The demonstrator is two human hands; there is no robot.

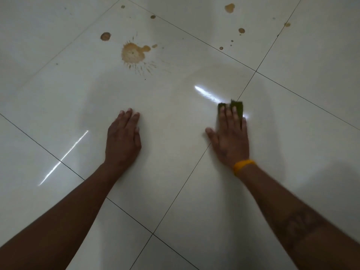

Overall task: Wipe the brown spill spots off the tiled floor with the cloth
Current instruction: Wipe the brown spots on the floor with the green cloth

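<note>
Both your forearms reach in from the bottom corners, over the pale glossy tiled floor [175,172] with its thin dark grout lines. Your left hand [122,137] lies flat on the tile, palm down, fingers straight and close together, holding nothing. Your right hand [229,137] is level with it, well apart to the right, and wears a yellow wristband [243,166]. That hand also lies flat, thumb spread out to the left, its straight fingers pressing down on the dark green cloth [238,108]. Only the far edge of the cloth shows beyond your fingertips; the rest is hidden under the hand. The cloth sits just beside a grout line that runs diagonally under your right palm.

Around both hands the tile carries bright streaks of reflected light, and no brown marks are plain there.

Farther off, ahead of your left hand, lies the large brown splash [133,53], with thin spatter lines fanning out below it and a small lobe on its right. A round brown spot [105,36] sits just up and left of it. Beyond the next grout line, ahead of your right hand, lie a brown blot [229,8] near the top edge, a smaller spot [241,30] below it and several tiny drops.
</note>
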